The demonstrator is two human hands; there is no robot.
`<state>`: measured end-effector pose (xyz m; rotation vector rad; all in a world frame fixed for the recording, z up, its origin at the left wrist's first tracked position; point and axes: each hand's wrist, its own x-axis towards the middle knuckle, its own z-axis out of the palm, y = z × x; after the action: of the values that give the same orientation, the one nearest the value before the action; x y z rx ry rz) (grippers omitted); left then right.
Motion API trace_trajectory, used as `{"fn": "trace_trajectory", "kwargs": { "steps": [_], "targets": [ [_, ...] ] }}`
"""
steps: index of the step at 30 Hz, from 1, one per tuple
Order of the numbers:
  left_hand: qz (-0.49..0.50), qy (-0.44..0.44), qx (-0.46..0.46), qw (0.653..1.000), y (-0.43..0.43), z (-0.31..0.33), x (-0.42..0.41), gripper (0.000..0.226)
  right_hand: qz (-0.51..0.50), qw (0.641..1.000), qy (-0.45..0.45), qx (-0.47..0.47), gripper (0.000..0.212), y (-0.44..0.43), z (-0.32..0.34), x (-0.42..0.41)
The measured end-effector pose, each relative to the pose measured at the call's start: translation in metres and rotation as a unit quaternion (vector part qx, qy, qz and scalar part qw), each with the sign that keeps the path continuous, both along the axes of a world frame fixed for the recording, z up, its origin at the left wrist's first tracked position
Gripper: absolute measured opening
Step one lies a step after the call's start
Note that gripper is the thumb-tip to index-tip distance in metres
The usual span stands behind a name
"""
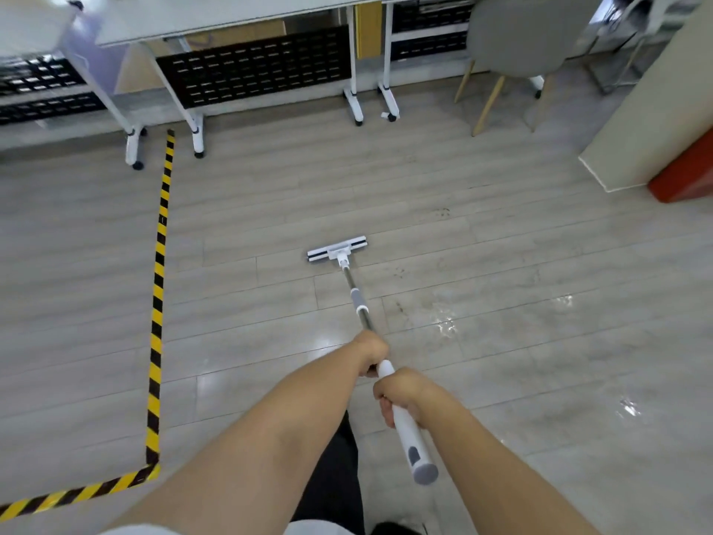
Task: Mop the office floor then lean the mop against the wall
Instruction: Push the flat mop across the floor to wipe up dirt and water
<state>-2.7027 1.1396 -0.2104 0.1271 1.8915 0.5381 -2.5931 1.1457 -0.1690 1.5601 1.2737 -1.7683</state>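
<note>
The mop (360,303) is gripped by the left hand (372,351) and right hand (401,395); its head (337,249) is best kept flat through overlapping strokes.

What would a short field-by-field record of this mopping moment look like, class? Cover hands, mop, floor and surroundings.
left hand: gripping the mop handle, farther down the pole
right hand: gripping the white grip nearer the top end
mop head: flat on the floor, ahead of the person
floor: grey planks, wet shine to the right
hazard tape: yellow-black, on the left
tables: on wheeled legs, at the far side
chair: far right
</note>
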Motion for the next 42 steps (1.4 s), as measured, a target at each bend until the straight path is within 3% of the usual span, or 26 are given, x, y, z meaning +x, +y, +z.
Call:
{"fn": "trace_trajectory", "kwargs": {
  "steps": [4,10,15,17,24,31,37,42],
  "targets": [
    [0.01,0.002,0.002,1.0,-0.013,0.015,0.021,0.001,-0.014,1.0,0.007,-0.01,0.021,-0.01,0.011,0.019],
    [0.011,0.005,0.007,1.0,-0.009,0.017,-0.004,0.024,0.002,1.0,0.0,0.024,0.014,-0.01,0.006,-0.008],
    [0.0,0.015,-0.002,1.0,0.004,0.0,-0.043,0.007,0.017,0.999,-0.019,0.024,0.026,-0.001,-0.005,-0.047],
    [0.005,0.016,-0.003,1.0,0.011,-0.008,-0.063,0.011,0.009,1.0,-0.021,0.019,0.032,0.006,-0.013,-0.068],
    [0.008,0.016,-0.001,1.0,0.03,-0.029,-0.104,0.011,-0.015,1.0,-0.014,-0.009,0.01,0.025,-0.029,-0.104],
    [0.019,-0.001,0.01,1.0,0.005,-0.047,-0.069,0.029,0.002,0.999,-0.027,-0.029,0.009,0.005,-0.041,-0.067],
    [0.004,0.007,0.007,1.0,-0.046,-0.049,-0.012,0.01,0.01,1.0,-0.012,-0.024,0.019,-0.048,-0.05,-0.008],
    [-0.008,0.015,0.01,1.0,-0.106,-0.049,0.071,0.011,0.038,0.999,0.004,-0.002,0.023,-0.107,-0.052,0.074]
  ]
}}
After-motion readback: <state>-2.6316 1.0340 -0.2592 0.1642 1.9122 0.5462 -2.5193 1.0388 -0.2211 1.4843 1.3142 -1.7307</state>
